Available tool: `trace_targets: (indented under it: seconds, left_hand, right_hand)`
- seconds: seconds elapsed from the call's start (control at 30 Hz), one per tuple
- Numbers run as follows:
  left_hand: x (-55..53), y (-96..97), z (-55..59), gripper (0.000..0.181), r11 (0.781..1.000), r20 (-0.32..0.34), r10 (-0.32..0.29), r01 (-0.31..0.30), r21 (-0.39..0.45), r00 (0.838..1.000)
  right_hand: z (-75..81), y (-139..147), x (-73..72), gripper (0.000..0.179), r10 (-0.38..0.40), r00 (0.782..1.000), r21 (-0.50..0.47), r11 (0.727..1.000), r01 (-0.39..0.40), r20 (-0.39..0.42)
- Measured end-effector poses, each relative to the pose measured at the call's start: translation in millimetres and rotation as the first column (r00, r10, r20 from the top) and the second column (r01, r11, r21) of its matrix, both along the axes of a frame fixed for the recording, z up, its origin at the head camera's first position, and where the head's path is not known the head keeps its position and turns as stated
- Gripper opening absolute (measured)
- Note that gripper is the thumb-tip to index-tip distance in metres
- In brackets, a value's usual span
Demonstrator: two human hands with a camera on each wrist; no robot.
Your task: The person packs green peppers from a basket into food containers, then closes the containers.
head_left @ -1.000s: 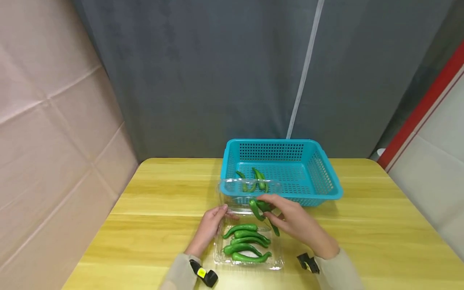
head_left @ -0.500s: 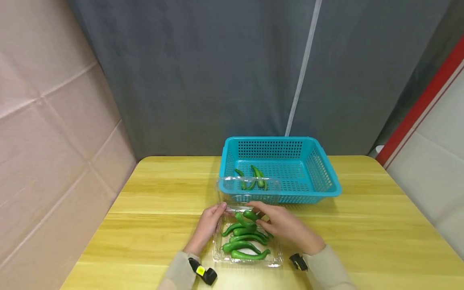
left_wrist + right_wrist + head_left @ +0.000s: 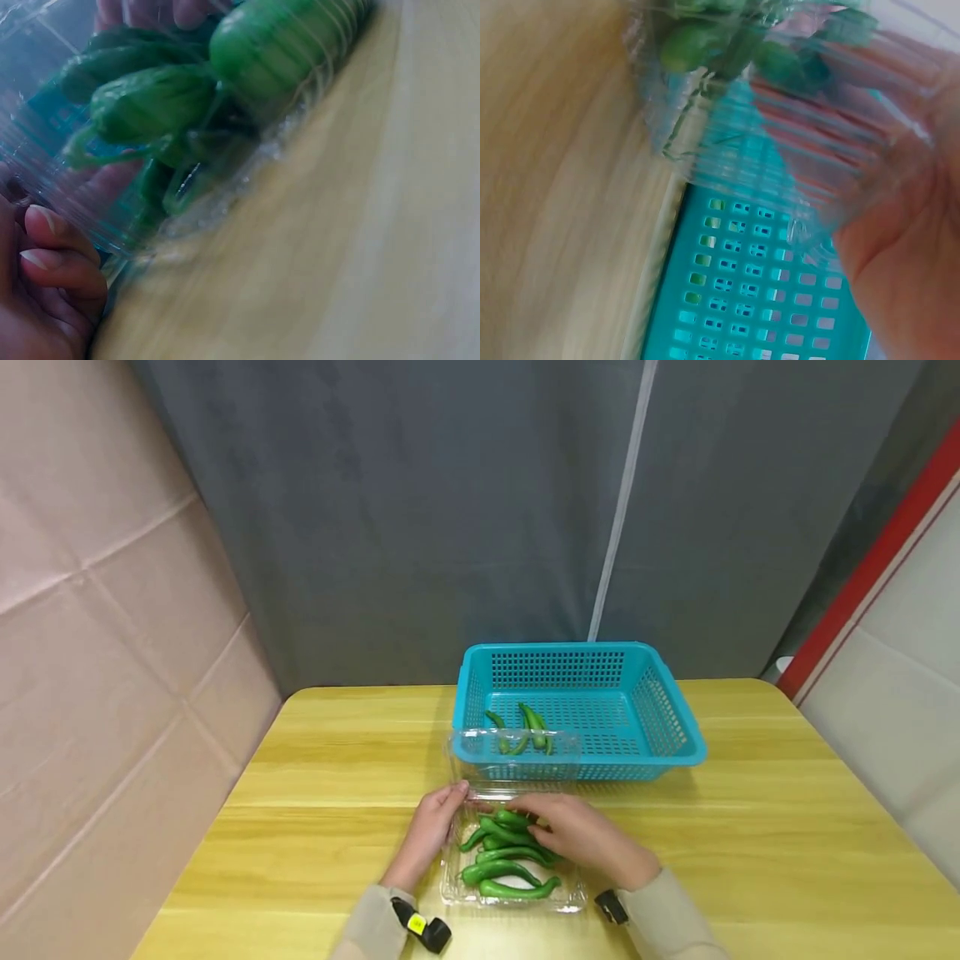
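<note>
A clear plastic clamshell box (image 3: 573,902) lies open on the table, its lid (image 3: 468,768) tipped back toward the basket. Several green chili peppers (image 3: 510,870) lie crosswise in its base. My left hand (image 3: 426,831) grips the box's left side near the hinge, thumb on top; in the left wrist view its curled fingers (image 3: 64,277) are at the box edge. Inside the back right of the base, my right hand (image 3: 588,839) holds a chili pepper (image 3: 513,818) between thumb and fingers, low over the others. In the right wrist view the box wall covers those fingers.
Behind the box a turquoise perforated basket (image 3: 667,714) stands on the wooden table (image 3: 337,777), with several green chili peppers (image 3: 536,722) in its left part. The raised lid overlaps the basket's front rim in the head view. A dark curtain (image 3: 450,527) hangs behind.
My right hand has come down and left, bringing peppers from above the box's back right corner onto those in the base. The left hand keeps its grip on the box.
</note>
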State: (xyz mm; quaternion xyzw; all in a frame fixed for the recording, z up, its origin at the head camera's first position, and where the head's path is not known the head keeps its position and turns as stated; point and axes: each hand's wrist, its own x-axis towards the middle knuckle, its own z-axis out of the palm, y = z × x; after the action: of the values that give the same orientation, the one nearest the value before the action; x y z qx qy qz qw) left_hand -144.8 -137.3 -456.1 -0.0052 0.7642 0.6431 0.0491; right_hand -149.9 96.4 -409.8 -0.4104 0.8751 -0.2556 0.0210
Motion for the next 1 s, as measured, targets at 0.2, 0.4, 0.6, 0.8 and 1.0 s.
trace_targets:
  seconds: [0.2,0.4,0.6,0.8,1.0]
  left_hand:
    - [8.0,1.9,11.6,0.039,1.0,0.008,0.006,-0.006,-0.008,1.0]
    - [1.0,-1.4,-4.5,0.041,1.0,0.005,0.009,-0.009,-0.01,1.0]
    - [-7.9,-1.1,-17.5,0.045,1.0,-0.035,0.021,-0.022,-0.018,0.999]
    - [-7.9,-2.0,-19.7,0.045,0.998,-0.014,0.049,-0.05,-0.034,0.999]
    - [-8.7,-2.8,-19.2,0.047,0.999,-0.014,0.042,-0.042,-0.022,0.999]
  right_hand:
    - [-3.5,-4,1.7,0.038,-0.026,0.997,0.029,0.999,0.028,-0.067]
    - [-5.9,-6,2.6,0.038,-0.017,0.992,0.017,1.0,0.019,-0.129]
    - [-8.8,-8,3.3,0.04,-0.038,0.975,0.012,0.999,0.041,-0.217]
    - [-9.2,-12,5.4,0.043,-0.079,0.968,0.026,0.996,0.088,-0.24]
    - [-5.3,-14,6.9,0.037,-0.077,0.957,0.003,0.997,0.081,-0.278]
